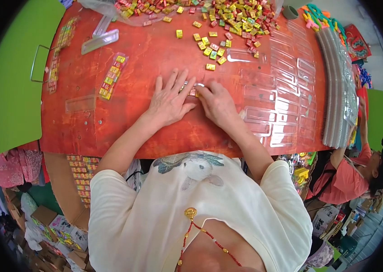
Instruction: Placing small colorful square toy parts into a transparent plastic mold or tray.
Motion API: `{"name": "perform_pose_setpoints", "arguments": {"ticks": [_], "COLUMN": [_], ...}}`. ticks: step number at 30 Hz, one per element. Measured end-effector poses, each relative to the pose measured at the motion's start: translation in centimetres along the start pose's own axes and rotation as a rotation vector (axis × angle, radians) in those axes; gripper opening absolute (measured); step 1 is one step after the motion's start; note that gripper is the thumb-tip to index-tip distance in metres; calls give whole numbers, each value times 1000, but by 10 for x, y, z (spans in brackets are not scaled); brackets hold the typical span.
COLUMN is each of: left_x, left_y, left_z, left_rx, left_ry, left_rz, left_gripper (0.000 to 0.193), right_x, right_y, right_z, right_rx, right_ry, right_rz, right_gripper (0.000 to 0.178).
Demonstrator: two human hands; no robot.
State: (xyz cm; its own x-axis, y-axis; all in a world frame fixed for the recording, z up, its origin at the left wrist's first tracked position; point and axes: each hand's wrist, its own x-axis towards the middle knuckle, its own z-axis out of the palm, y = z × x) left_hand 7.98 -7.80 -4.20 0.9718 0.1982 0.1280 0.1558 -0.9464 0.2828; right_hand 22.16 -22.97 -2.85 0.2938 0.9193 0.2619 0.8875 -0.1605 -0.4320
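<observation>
My left hand (pixel 169 100) lies palm down on the red table, its fingers spread over what looks like a narrow clear plastic tray, mostly hidden. Just right of it, the thumb and forefinger of my right hand (pixel 218 104) close at the tray's end on a small pink and yellow box (pixel 193 92), partly covered by the fingers. Left of my hands rests a clear tray filled with small coloured boxes (pixel 113 76). Beyond my right hand, loose small yellow boxes (pixel 210 67) trail out from a big heap of yellow, red and green ones (pixel 241 20).
Empty clear trays (pixel 264 115) are spread over the table's right side, beside a tall stack of nested trays (pixel 335 86). More filled trays (pixel 55 63) line the left edge. Below it stands a cardboard box (pixel 62 186) holding filled trays. Another person (pixel 348 177) works at the right.
</observation>
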Motion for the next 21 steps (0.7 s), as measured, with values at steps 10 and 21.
{"name": "perform_pose_setpoints", "arguments": {"ticks": [10, 21], "left_x": [-19, 2], "left_y": [0, -1], "left_z": [-6, -5], "left_rx": [-24, -1], "left_ry": [-15, 24], "left_rz": [-282, -29], "left_gripper": [82, 70], "right_x": [53, 43], "right_y": [30, 38], "right_z": [-2, 1], "right_rx": [-187, -143], "right_ry": [233, 94], "right_rz": [82, 263], "right_gripper": [17, 18]}}
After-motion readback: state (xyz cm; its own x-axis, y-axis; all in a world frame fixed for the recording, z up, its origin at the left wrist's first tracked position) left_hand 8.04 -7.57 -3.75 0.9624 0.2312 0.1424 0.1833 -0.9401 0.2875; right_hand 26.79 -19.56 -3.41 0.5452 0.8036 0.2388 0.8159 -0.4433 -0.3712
